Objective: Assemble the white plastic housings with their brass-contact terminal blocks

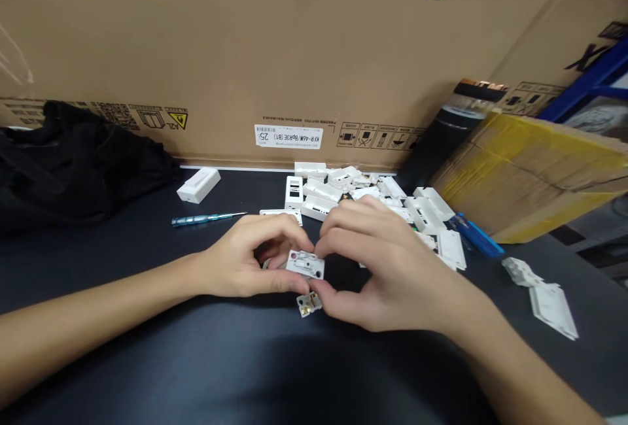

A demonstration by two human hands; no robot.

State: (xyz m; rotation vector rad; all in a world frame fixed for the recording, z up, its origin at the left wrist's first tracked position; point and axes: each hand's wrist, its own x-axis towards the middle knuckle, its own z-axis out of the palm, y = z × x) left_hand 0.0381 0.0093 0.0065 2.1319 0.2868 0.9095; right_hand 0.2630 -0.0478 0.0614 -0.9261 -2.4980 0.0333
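Note:
Between my two hands is a small white plastic housing (305, 264) with round holes and a reddish spot at one corner. My left hand (250, 255) grips its left side with thumb and fingers. On the right side, the fingertips and thumb of my right hand (373, 261) close on the same housing. Just below it, a small white piece with brass-coloured metal contacts (309, 304) shows near my right thumb; whether it rests on the table cannot be told. Behind my hands lies a flat white plate (282, 214), partly covered by my left fingers.
Many white plastic casings (318, 206) are heaped behind my hands. A teal screwdriver (201, 219) and a white box (199, 185) lie left, near black cloth (78, 157). Right are a blue-handled tool (478, 237), loose white parts (554, 308), a black bottle (444, 131) and a taped carton (534, 176).

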